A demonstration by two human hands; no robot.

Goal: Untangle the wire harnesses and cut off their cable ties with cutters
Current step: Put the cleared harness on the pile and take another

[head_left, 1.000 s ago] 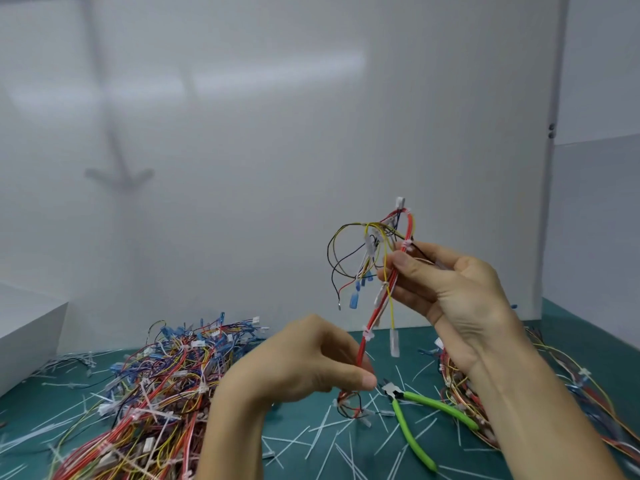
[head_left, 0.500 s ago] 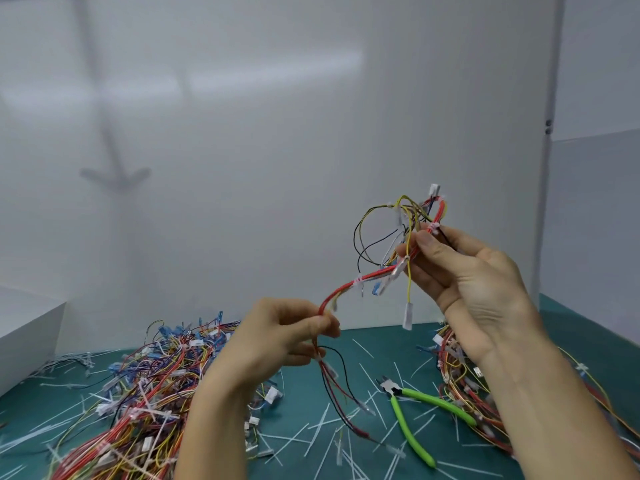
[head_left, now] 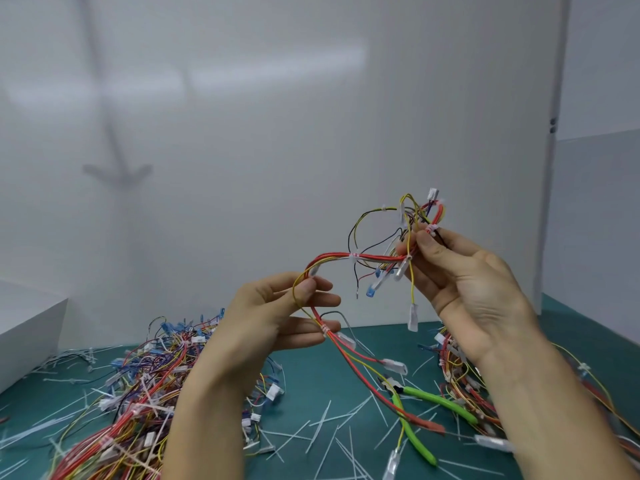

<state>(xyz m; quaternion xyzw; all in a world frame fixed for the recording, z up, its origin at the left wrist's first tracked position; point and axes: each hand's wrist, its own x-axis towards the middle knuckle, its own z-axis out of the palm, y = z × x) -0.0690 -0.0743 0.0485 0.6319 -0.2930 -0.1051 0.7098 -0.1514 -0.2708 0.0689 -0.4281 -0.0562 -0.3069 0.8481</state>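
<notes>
I hold one wire harness [head_left: 367, 258] of red, yellow and black wires in the air between both hands. My left hand [head_left: 277, 317] pinches its red and yellow strands between thumb and fingers, the other fingers stretched out. My right hand [head_left: 460, 282] grips the tangled upper end, where white cable ties and connectors stick up. Loose ends with clear terminals hang down toward the mat. The green-handled cutters [head_left: 426, 410] lie on the teal mat [head_left: 322, 386] below my right hand, untouched.
A large pile of tangled harnesses [head_left: 138, 393] lies at the left. A second pile [head_left: 464, 379] sits behind my right forearm. Cut white cable ties [head_left: 322, 420] litter the mat. White walls enclose the back and right, and a white box [head_left: 27, 327] stands far left.
My left hand rose from near the mat and shifted along the red strands. The harness swung from hanging upright to stretched sideways between my hands. My right hand moved slightly right and up.
</notes>
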